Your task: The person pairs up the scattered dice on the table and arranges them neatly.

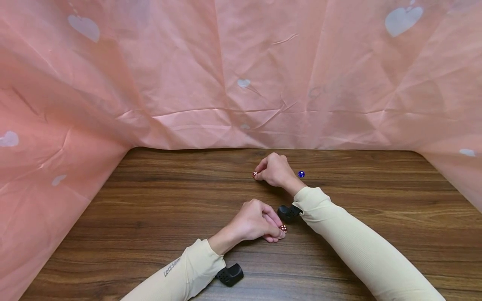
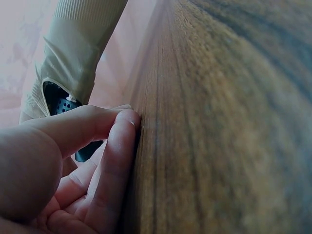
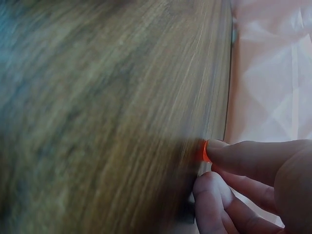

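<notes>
Near the front middle of the table, my left hand pinches a red die with white pips between thumb and fingers. In the left wrist view that die is hidden behind the fingertips, which are close to the wood. Farther back, my right hand pinches a second red die at its fingertips, low over the table. Only a glowing orange-red edge of this die shows in the right wrist view. A blue die with white pips lies just right of the right hand, apart from it.
The brown wood-grain table is bordered at the back and sides by a pink curtain with pale hearts. Black wrist cameras hang below both cream sleeves. The right forearm crosses the table's right half.
</notes>
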Available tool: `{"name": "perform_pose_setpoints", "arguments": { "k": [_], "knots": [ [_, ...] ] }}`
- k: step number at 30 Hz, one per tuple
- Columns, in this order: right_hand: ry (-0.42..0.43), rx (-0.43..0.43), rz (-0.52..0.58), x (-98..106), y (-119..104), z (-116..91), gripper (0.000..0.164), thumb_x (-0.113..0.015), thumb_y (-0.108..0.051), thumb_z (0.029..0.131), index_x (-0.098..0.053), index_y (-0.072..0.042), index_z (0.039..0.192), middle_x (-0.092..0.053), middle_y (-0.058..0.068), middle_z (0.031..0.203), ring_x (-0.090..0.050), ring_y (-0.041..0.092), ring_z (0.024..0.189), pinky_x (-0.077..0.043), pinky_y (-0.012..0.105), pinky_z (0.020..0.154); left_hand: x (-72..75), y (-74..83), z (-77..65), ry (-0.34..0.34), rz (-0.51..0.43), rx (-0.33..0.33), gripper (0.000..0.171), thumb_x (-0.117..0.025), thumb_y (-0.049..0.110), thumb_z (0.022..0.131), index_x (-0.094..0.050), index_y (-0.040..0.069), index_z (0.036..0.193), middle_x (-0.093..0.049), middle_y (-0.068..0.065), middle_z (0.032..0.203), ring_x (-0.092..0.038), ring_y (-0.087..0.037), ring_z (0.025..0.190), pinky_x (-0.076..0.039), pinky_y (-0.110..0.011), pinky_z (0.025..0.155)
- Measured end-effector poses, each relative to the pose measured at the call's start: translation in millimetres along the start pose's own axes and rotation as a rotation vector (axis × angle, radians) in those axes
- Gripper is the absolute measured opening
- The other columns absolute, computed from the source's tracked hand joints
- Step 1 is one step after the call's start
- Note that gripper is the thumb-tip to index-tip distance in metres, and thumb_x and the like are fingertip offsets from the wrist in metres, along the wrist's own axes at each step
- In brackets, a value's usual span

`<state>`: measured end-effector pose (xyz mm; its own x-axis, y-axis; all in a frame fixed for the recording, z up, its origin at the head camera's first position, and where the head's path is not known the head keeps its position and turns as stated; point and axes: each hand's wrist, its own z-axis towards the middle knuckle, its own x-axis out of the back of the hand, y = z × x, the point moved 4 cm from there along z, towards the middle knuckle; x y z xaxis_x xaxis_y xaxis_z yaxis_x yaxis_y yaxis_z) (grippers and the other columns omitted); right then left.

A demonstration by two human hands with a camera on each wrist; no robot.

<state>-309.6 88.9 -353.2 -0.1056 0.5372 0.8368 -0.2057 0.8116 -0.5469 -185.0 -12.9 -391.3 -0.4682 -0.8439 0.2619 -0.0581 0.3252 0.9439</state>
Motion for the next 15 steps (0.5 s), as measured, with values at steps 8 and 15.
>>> {"name": "perform_pose_setpoints", "arguments": {
  "k": [8,15],
  "knots": [
    [-0.007,0.004,0.007,3.0,-0.1,-0.8,0.009,-0.087,-0.025,0.086,-0.086,-0.016,0.090,-0.083,0.002,0.093,-0.066,0.030,0.104,-0.054,0.041,0.092,0.9,-0.2,-0.4,-0.004,-0.015,0.001,0.012,-0.089,0.001,0.077,-0.078,0.005,0.080,-0.079,-0.006,0.070,-0.068,-0.005,0.052,-0.058,-0.021,0.054],
    [0.018,0.016,0.027,15.0,0.6,-0.3,0.010,-0.086,-0.026,0.085,-0.086,-0.017,0.090,-0.082,0.000,0.088,-0.067,0.028,0.104,-0.054,0.039,0.091,1.2,0.2,-0.7,-0.003,-0.009,0.003,0.014,-0.090,0.001,0.077,-0.077,0.006,0.079,-0.079,-0.005,0.069,-0.068,-0.005,0.052,-0.058,-0.022,0.054]
  ]
}}
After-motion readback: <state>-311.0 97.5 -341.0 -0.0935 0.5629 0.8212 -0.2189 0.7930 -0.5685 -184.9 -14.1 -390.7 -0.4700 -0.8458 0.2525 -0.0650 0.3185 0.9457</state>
